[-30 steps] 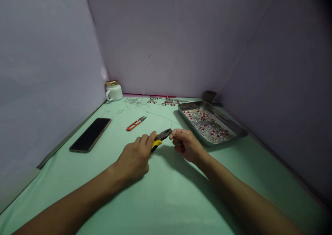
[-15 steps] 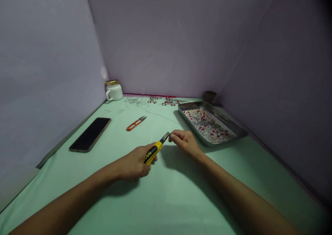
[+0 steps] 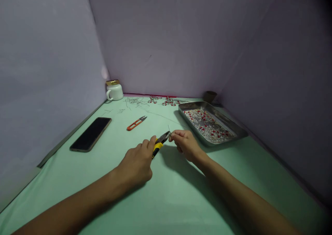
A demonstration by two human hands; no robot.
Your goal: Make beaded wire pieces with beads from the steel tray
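Note:
My left hand (image 3: pixel 138 160) is wrapped round yellow-and-black pliers (image 3: pixel 159 146), palm turned down, with the jaws pointing up and to the right. Just beyond the jaw tips, my right hand (image 3: pixel 186 142) pinches a small piece between thumb and forefinger. A thin wire (image 3: pixel 168 128) sticks up from that pinch; the rest of the small piece is largely hidden by the fingertips. The plier jaws meet or nearly meet the piece at the fingertips. Both hands are held above the green cloth.
Right of my right hand is a metal tray (image 3: pixel 242 133) of white and red beads. Orange thread snips (image 3: pixel 136 123) and a phone (image 3: pixel 90 134) lie left. Along the back are a white mug (image 3: pixel 115 92), loose wires (image 3: pixel 135 101), beaded pieces (image 3: pixel 169 101) and a dark cup (image 3: pixel 209 96).
My left hand has rolled over so its back faces up, turning the pliers with it. A thin wire now shows above my right fingertips. My right hand stays nearly in place.

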